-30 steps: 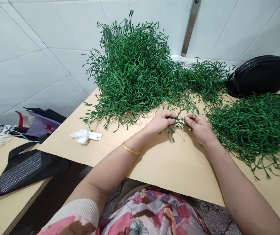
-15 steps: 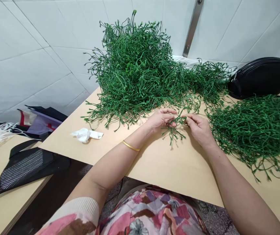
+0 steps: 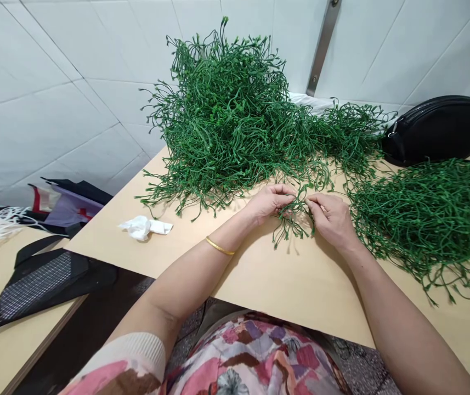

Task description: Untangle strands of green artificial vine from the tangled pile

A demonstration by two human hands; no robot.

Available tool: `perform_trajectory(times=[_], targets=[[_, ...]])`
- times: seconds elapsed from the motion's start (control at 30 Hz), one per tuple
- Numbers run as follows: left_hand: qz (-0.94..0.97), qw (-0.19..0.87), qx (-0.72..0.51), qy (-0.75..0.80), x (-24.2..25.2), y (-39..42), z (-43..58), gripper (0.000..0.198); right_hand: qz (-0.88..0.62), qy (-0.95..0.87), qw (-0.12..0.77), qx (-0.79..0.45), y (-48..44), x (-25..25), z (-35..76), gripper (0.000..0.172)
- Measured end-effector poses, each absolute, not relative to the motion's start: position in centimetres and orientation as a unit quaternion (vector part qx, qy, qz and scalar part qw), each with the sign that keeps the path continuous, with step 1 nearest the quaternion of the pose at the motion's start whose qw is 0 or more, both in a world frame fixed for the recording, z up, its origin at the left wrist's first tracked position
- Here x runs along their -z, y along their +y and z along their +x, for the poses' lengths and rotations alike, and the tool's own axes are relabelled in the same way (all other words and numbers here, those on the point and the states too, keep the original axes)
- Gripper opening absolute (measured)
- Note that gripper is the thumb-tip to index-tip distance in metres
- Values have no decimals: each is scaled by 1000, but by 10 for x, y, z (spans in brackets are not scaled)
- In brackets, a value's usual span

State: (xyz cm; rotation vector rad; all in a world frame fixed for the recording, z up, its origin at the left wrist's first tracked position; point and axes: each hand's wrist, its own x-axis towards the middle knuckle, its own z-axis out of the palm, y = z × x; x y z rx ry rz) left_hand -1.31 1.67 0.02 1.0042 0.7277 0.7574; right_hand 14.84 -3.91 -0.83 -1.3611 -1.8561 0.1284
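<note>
Between my two hands is a small bunch of thin green artificial stems with little bud-like tips, held just above the table. My left hand is closed on it, thumb and fingers pinching the stems. From the other side my right hand pinches stem ends between thumb and forefinger. Behind my hands rises a large tangled pile of the same green stems. A second, lower heap of green stems lies to the right of my right hand.
A light wooden table carries it all, against a white tiled wall. A crumpled white tissue lies at left. At the back right stands a black zipped bag. Another table at far left holds a black mesh piece and white strings.
My left fingers have drawn together into a tighter pinch on the bunch. My right hand has shifted slightly to the left, and the stems hang in a different shape.
</note>
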Motion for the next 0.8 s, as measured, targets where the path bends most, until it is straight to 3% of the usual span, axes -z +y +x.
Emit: perform_trajectory(times=[0.27,0.37,0.8], targets=[[487,730,-351,328,4,17,-11,6,-549,-612,470,-321,-47,1,142,18],[493,733,-339,324,2,16,-9,8,-538,-581,488,-367,-45,4,144,21],[454,762,-294,356,-3,14,-10,8,-557,-670,468,-150,-45,6,140,17]])
